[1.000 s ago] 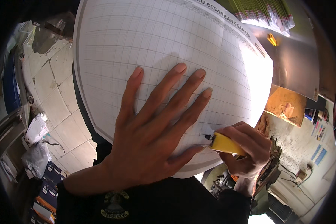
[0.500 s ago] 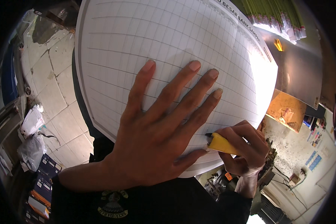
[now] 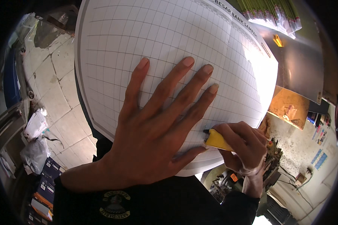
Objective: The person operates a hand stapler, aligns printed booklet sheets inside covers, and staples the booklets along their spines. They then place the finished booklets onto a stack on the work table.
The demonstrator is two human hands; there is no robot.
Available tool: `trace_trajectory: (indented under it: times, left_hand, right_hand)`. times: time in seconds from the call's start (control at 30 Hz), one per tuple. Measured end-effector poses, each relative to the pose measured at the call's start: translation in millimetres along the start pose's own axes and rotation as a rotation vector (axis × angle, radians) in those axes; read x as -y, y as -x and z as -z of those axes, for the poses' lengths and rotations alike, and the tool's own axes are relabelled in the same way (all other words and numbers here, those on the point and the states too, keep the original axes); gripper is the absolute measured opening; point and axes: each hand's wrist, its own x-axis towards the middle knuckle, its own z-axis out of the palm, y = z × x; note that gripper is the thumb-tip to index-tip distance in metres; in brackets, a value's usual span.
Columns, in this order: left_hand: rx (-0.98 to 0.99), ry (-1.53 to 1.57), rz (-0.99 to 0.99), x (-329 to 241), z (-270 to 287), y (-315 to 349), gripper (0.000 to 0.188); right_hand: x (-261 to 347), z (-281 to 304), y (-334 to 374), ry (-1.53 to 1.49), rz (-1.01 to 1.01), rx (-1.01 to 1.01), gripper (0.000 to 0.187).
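Observation:
A large white sheet printed with a grid of ruled rows and columns [image 3: 112,41] lies before me, with a grey border. My left hand [image 3: 150,127] rests flat on it, fingers spread, holding nothing. Close to its thumb, my right hand [image 3: 248,144] is closed around a flat yellow tool with a dark tip [image 3: 218,140]. That tip meets or hovers just over the sheet near its lower right edge; contact cannot be made out. The palm side of my right hand and the rest of the tool are hidden.
A metal-topped table [image 3: 300,71] at right bears a yellow cutter [image 3: 277,40] and a stack of green-edged items [image 3: 270,17]. An orange-brown panel [image 3: 289,107] stands below it. Tiled floor [image 3: 56,97], a plastic bag [image 3: 35,153] and dark boxes [image 3: 49,180] lie left.
My left hand sits slightly further left and up in the picture. My right hand and the yellow tool have shifted slightly left and up as well, with the whole view moving a little.

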Motion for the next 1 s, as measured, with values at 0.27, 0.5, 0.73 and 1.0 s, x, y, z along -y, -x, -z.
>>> trace_trajectory:
  times: [0.27, 0.5, 0.73, 1.0]
  left_hand:
    - [0.007, 0.018, 0.013, 0.3, 3.0, 0.3, 0.082]
    - [0.084, 0.046, 0.032, 0.2, 11.0, -1.9, 0.098]
    - [0.096, -0.026, 0.044, -3.6, 14.8, -2.8, 0.111]
    - [0.106, -0.048, -0.016, -1.1, 16.6, -0.4, 0.120]
  right_hand:
    - [-0.2, 6.6, -7.7, -0.076, 0.046, 0.050, 0.047]
    - [7.8, -12.4, 4.6, -0.112, 0.055, -0.099, 0.045]
    - [-5.1, -34.7, 21.9, 0.013, 0.339, -0.243, 0.037]
    - [-17.3, -23.5, 34.3, -0.361, 0.139, -0.557, 0.042]
